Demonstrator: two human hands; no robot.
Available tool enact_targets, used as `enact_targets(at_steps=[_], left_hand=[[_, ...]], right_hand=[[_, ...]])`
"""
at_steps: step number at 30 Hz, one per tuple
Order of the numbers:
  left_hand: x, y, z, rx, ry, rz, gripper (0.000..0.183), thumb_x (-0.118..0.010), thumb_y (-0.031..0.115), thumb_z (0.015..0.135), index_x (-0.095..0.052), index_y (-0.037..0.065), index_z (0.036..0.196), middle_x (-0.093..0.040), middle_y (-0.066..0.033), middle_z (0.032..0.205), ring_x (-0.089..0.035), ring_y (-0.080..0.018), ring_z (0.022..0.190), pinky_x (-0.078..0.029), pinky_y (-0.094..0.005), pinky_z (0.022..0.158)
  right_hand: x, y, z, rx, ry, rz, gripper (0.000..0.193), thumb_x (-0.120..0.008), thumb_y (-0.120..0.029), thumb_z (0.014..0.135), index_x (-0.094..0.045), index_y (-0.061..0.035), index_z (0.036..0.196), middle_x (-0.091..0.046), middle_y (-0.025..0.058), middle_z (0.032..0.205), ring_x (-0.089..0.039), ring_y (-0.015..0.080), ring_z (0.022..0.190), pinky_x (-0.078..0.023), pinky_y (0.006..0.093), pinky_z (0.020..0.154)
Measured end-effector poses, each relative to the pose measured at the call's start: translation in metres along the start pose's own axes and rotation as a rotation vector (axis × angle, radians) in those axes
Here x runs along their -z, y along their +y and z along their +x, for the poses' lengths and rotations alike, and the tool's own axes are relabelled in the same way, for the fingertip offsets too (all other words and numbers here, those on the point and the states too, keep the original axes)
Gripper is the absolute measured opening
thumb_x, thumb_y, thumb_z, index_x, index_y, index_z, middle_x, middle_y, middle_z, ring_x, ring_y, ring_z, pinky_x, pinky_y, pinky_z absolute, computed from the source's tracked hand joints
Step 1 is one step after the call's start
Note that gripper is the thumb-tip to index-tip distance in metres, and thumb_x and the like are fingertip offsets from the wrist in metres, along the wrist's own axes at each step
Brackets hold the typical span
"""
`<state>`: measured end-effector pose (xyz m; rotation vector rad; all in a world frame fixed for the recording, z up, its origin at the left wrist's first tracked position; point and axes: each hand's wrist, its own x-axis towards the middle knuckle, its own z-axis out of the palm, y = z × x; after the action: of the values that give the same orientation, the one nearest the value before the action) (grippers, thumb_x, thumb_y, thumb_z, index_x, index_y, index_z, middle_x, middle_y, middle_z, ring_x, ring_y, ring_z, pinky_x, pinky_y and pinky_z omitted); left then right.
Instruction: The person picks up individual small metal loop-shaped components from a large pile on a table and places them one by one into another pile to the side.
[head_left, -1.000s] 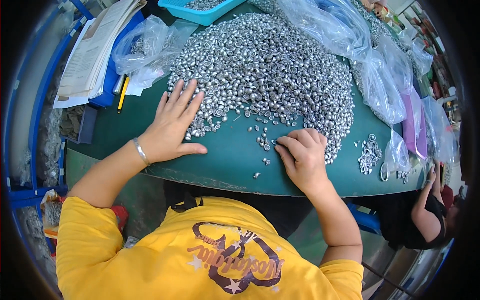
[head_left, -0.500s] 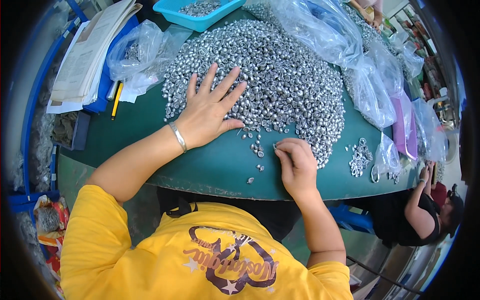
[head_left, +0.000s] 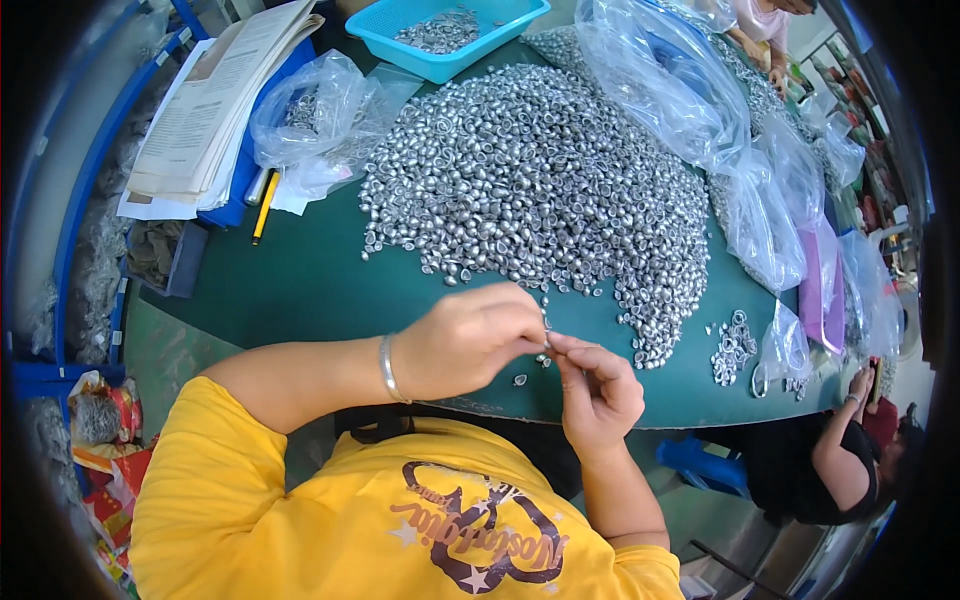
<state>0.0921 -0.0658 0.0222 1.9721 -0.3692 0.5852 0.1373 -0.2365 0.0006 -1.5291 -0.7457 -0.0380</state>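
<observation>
My right hand (head_left: 600, 395) was up over the table's near edge, thumb and fingertips pinching a small piece (head_left: 548, 343), grey and too tiny to read well; my left hand (head_left: 465, 340) had come off the pile, where it had lain spread half a second earlier, and its fingers were now curled in, tips meeting the right ones; whether the left also gripped the piece I could not tell, since my own fingers hid it. With that, as I judged it, the work had gone from the heap to my fingertips, both hands busy at one piece.

Just beside them a loose piece (head_left: 519, 380) lay on the green table (head_left: 290, 290); a bit farther, well clear of both hands now, spread the pile (head_left: 540, 180) of silver, hollow, drop-like pieces; off to its right sat a small cluster (head_left: 735, 348) of rings, near a little clear bag (head_left: 785, 350); to the left lay a yellow pen (head_left: 264, 208) below the papers (head_left: 220, 110); beyond the pile stood the blue basket (head_left: 430, 65), partly filled, and big clear bags (head_left: 670, 95) slumped over the pile's far right.
</observation>
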Motion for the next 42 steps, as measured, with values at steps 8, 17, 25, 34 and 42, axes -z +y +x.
enact_targets(at_steps=[8,17,25,34,42], left_hand=[[0.163,-0.049,0.033,-0.069,0.632,1.011,0.007,-0.063,0.002,0.070,-0.062,0.006,0.076,-0.062,-0.0080,0.079,-0.059,-0.0218,0.070,-0.047,-0.0298,0.065],[0.199,-0.093,0.017,0.282,0.127,1.311,0.006,-0.063,0.013,0.069,-0.067,0.011,0.073,-0.063,-0.0082,0.072,-0.060,-0.0262,0.069,-0.045,-0.0377,0.064],[0.163,-0.050,0.033,0.074,0.367,0.958,0.008,-0.059,0.003,0.074,-0.061,0.000,0.081,-0.061,-0.0132,0.082,-0.059,-0.0284,0.076,-0.047,-0.0335,0.067],[0.088,-0.065,0.013,0.184,0.303,0.533,0.006,-0.063,0.004,0.073,-0.060,0.001,0.078,-0.059,-0.0114,0.075,-0.058,-0.0267,0.068,-0.047,-0.0321,0.061],[0.092,-0.070,0.007,0.073,0.154,0.479,0.011,-0.068,0.008,0.068,-0.062,0.003,0.076,-0.060,-0.0104,0.081,-0.056,-0.0255,0.076,-0.044,-0.0322,0.068]], right_hand=[[0.014,0.014,0.028,0.169,-0.175,-0.544,0.017,-0.061,0.006,0.067,-0.059,-0.0023,0.082,-0.058,0.0098,0.079,-0.052,0.0258,0.071,-0.043,0.0315,0.063],[-0.025,0.024,0.052,0.279,-0.458,-0.724,0.017,-0.061,-0.002,0.066,-0.062,-0.0055,0.083,-0.054,0.0059,0.082,-0.051,0.0244,0.076,-0.042,0.0343,0.068],[-0.024,0.020,0.063,0.435,-0.638,-0.923,0.007,-0.049,-0.007,0.068,-0.052,-0.0066,0.074,-0.050,0.0076,0.084,-0.049,0.0244,0.078,-0.040,0.0337,0.065],[-0.046,0.006,0.140,-0.398,-0.549,-0.318,0.008,-0.055,-0.006,0.079,-0.057,0.0008,0.076,-0.058,0.0087,0.062,-0.056,0.0140,0.059,-0.044,0.0272,0.053],[-0.056,-0.025,0.211,0.130,-0.218,0.021,0.018,-0.053,-0.001,0.078,-0.060,0.0016,0.095,-0.063,0.0071,0.088,-0.058,0.0122,0.079,-0.045,0.0237,0.072]])
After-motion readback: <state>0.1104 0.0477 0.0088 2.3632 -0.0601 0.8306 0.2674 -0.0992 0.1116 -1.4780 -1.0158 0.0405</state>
